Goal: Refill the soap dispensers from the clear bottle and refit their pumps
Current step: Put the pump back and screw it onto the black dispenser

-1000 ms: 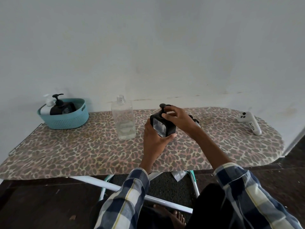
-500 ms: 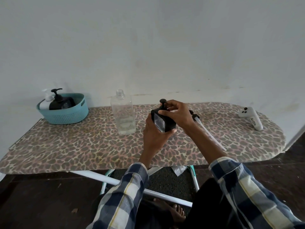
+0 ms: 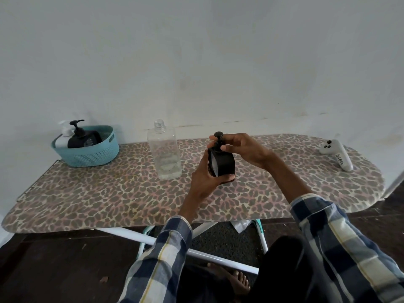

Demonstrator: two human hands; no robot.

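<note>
A square black soap dispenser [image 3: 225,164] is held just above the middle of the ironing board. My left hand [image 3: 204,174] grips its body from the left and below. My right hand [image 3: 239,147] pinches the black pump [image 3: 218,141] at the dispenser's neck. The clear bottle [image 3: 164,150] stands uncapped to the left of the dispenser, with a little liquid at its bottom. A teal basket [image 3: 87,154] at the far left holds a black pump dispenser [image 3: 80,136] and a white one [image 3: 63,138].
The leopard-print ironing board [image 3: 109,193] stands against a white wall. A white controller [image 3: 337,155] lies at its right end. White and teal legs [image 3: 261,235] and my bare foot show below the board's near edge.
The dispenser has been turned more upright in my hands. The camera has tilted a little, so the board sits lower in view. The loose pump tube seen behind my right wrist is out of sight.
</note>
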